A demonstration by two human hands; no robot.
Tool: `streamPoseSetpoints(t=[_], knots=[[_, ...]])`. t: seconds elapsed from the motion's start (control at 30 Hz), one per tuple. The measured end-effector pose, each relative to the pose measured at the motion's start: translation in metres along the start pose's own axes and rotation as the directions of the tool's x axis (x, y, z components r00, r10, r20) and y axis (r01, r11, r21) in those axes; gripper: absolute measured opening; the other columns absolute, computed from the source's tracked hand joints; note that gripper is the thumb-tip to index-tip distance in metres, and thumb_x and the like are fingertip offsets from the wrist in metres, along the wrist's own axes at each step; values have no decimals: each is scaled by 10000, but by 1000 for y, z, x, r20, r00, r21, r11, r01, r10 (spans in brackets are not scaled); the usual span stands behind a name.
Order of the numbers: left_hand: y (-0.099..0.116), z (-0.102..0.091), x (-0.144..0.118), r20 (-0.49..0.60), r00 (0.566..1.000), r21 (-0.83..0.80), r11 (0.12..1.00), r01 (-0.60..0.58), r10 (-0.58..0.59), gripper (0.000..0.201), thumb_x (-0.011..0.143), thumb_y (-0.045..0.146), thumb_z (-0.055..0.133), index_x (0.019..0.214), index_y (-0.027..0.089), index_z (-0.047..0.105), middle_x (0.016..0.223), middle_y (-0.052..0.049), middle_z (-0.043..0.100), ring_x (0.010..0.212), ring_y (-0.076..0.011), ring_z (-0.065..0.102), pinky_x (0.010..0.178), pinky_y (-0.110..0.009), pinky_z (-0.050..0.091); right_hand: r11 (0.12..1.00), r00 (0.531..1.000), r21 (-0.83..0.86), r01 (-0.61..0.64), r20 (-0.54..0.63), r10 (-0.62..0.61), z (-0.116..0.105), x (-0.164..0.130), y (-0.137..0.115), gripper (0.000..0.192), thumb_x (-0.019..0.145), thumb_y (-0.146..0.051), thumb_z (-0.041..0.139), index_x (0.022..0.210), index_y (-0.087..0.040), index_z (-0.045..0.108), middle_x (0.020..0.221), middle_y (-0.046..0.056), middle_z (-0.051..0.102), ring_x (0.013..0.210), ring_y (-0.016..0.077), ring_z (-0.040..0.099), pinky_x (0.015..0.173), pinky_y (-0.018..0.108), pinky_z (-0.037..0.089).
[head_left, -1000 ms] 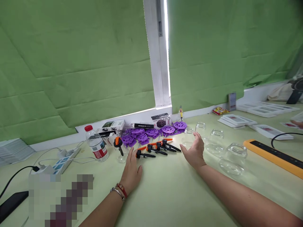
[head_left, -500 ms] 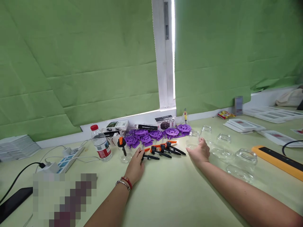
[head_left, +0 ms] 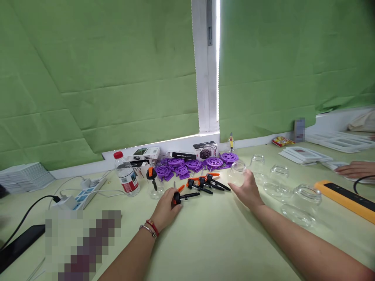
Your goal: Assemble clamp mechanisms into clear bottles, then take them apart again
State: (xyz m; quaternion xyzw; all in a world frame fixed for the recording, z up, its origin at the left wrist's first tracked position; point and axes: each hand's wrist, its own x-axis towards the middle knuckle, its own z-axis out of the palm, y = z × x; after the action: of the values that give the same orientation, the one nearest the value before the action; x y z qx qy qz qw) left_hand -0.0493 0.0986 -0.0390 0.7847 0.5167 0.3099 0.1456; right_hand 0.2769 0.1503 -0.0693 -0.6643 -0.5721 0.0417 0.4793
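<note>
My left hand is closed around the black head of a black-and-orange bottle cap with a long stem. Its stem points right, just above or on the table. On the right, my right hand grips a clear glass bottle from its right side, thumb towards me; the far fingers are hidden. Between the hands lie several similar caps with orange levers. One glass bottle, left of my left hand, has such a cap fitted in its mouth. Several bare glass bottles stand to the right.
Purple wheel-like parts and small boxes line the back. A water bottle and a power strip stand left. An orange-and-black bar lies right, near another person's hand on white trays.
My right hand has closed on the glass bottle and raised it slightly. My left hand has drawn the cap a little towards me. Another person's hand has appeared at the right edge.
</note>
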Motion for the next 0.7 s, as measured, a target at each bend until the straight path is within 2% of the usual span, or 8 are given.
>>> streamPoseSetpoints(t=[0.07,0.13,0.23,0.3,0.4,0.57,0.7], knots=[[0,1,1,8,1000,-11,1000,-11,11,450,740,239,595,1184,214,523,1204,-101,542,1097,-245,516,963,-392,405,972,972,-17,235,29,-234,-4,-5,-7,680,687,-351,589,1290,-172,331,1298,162,440,1219,326,407,992,447,342],[-1,3,1,11,1000,-25,1000,-14,14,440,750,235,585,1186,225,530,1192,-94,557,1081,-240,527,951,-384,411,906,904,-47,421,100,-416,-8,-10,-16,598,702,-290,578,1265,-220,388,1301,131,451,1236,324,385,1010,475,298],[-8,6,1,-7,999,-71,997,36,-36,421,744,227,586,1164,224,544,1174,-85,575,1058,-241,543,925,-385,426,821,809,-54,568,218,-546,-13,-16,-27,573,698,-233,581,1252,-257,435,1294,106,466,1219,317,399,1017,493,261],[-12,6,1,-16,997,-127,989,74,-76,447,737,219,590,1180,216,533,1229,-90,553,1113,-249,519,947,-386,412,794,772,-43,607,271,-576,-16,-19,-32,597,684,-207,583,1261,-249,437,1288,102,477,1216,309,401,1032,488,240],[-12,2,-2,16,993,-192,974,119,-118,461,758,228,566,1214,216,504,1264,-95,534,1082,-243,538,897,-374,443,786,753,-30,618,312,-580,-21,-19,-34,615,657,-175,570,1256,-223,440,1282,104,494,1219,307,398,1041,487,226],[4,-6,-6,11,992,-193,973,126,-127,439,771,245,543,1208,225,508,1229,-85,558,973,-226,565,752,-324,483,781,732,-4,625,349,-585,-25,-17,-31,616,618,-132,532,1223,-227,463,1305,90,485,1234,302,385,1037,495,216],[16,-4,-8,-10,992,-171,978,121,-124,450,761,235,536,1210,230,503,1242,-76,555,853,-187,578,684,-298,479,771,705,39,635,379,-600,-26,-19,-33,622,582,-122,517,1192,-240,494,1295,86,496,1237,308,387,1033,505,216]])
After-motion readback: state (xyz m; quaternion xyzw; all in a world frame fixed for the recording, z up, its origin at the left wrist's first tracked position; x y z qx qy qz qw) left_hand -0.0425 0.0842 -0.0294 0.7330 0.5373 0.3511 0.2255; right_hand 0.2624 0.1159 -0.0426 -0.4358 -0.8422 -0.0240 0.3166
